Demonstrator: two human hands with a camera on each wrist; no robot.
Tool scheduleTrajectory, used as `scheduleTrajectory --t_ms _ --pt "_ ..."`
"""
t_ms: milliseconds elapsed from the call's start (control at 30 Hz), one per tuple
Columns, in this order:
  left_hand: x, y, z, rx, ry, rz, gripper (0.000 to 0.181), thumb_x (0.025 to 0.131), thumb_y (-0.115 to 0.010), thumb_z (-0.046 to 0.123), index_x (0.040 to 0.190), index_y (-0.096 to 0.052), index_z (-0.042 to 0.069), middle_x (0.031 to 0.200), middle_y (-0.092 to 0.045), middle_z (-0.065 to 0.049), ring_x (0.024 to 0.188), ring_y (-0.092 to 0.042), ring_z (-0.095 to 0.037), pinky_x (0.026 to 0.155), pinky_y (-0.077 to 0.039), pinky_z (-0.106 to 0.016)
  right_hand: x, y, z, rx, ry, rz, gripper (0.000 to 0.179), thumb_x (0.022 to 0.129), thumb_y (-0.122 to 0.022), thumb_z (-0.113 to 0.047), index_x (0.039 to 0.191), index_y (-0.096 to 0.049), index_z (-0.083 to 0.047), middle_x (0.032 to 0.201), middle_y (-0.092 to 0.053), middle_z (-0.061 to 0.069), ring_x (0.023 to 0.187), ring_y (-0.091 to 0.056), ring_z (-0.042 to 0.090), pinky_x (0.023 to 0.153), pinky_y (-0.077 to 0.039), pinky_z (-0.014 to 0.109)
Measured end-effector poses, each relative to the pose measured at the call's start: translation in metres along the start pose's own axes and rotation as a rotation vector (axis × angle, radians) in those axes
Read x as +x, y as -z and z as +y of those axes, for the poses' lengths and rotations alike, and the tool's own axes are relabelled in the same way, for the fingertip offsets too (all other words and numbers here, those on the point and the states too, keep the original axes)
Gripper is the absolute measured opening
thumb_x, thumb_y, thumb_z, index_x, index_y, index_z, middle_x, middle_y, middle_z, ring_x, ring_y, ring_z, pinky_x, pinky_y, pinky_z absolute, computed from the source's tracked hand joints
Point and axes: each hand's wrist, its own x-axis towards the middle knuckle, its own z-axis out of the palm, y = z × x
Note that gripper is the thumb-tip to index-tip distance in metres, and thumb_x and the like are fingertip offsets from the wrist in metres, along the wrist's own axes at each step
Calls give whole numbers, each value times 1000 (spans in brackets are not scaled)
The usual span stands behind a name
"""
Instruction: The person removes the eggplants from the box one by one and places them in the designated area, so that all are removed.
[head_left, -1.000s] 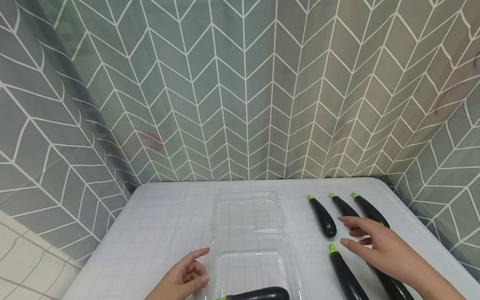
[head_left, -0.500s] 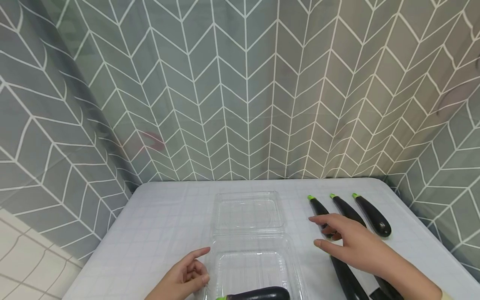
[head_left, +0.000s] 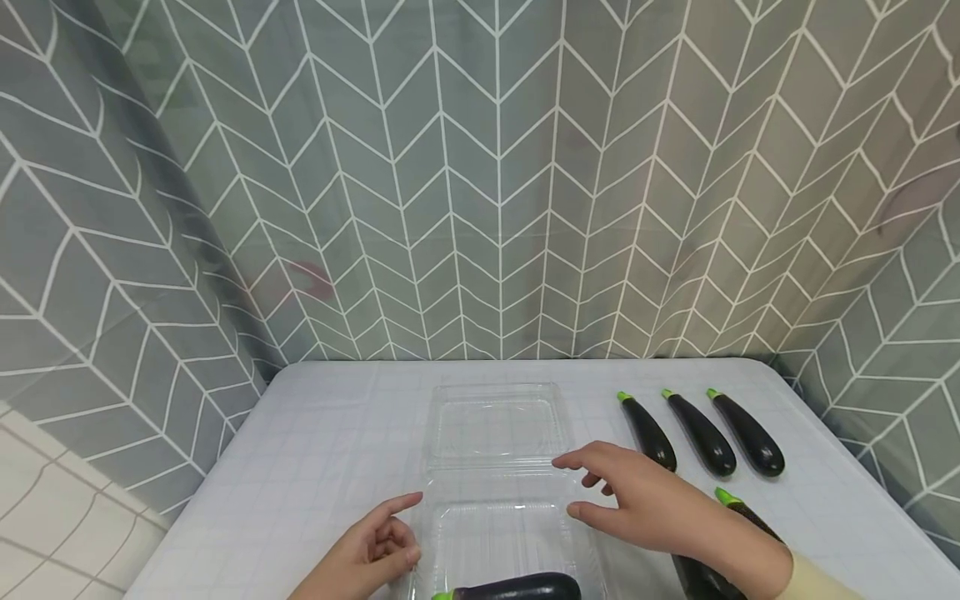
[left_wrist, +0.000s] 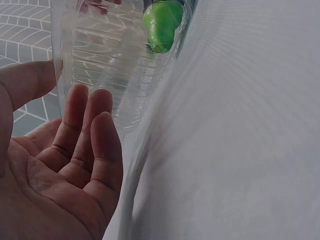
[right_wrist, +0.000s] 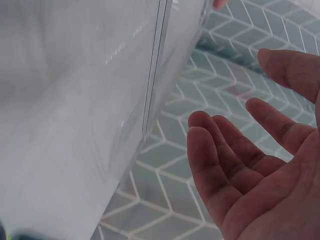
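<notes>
My left hand [head_left: 367,550] is at the left side of a clear plastic clamshell box [head_left: 491,517], its fingers loosely bent. In the left wrist view, the thumb tip reaches the box's rim [left_wrist: 59,95], and the other fingertips are close to the outer wall. An eggplant [head_left: 525,587] with a green stem end lies across the near part of the box. My right hand [head_left: 626,496] hovers over the box's right edge, fingers spread and holding nothing. Behind its wrist, another eggplant [head_left: 651,435] is partly hidden.
Two more eggplants [head_left: 701,435] [head_left: 748,435] lie at the back right of the white table [head_left: 330,433]. Others [head_left: 753,517] are partly covered by the right forearm. The box's lid [head_left: 498,425] lies flat behind its base. A patterned curtain [head_left: 480,183] surrounds the table.
My right hand has moved left from above the eggplants to the box's right edge, uncovering the eggplants at the back. The left hand and the eggplant in the box have stayed put.
</notes>
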Motion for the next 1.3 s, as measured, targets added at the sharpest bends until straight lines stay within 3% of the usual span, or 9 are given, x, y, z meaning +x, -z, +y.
scheduleTrajectory --t_ms 400,667,1000,1300 --pt "-1 -1 2 -1 11 7 65 99 -62 15 151 -28 -5 98 -62 -13 82 -63 -15 71 -51 -25 22 -31 -17 37 134 -120 37 94 -69 -35 128 -62 -21 121 -58 -14 93 -58 0 73 -49 22" --pt "-1 -1 1 -19 16 6 66 99 -63 15 151 -28 -5 98 -62 -13 81 -63 -15 71 -52 -25 29 -52 -21 38 273 -206 32 94 -69 -29 123 -66 -18 116 -61 -10 93 -61 1 77 -48 18" --pt "-1 -1 1 -5 1 0 66 99 -62 14 151 -27 -5 98 -62 -13 82 -62 -14 71 -51 -25 36 -62 -22 -3 315 -421 26 96 -66 -32 120 -69 -22 107 -62 -18 94 -57 -5 79 -46 15" --pt "0 -1 2 3 6 1 66 99 -63 15 151 -28 -5 98 -62 -12 81 -62 -14 71 -51 -24 36 -72 -18 23 328 -472 26 97 -64 -39 118 -70 -25 96 -62 -24 87 -56 -10 73 -43 10"
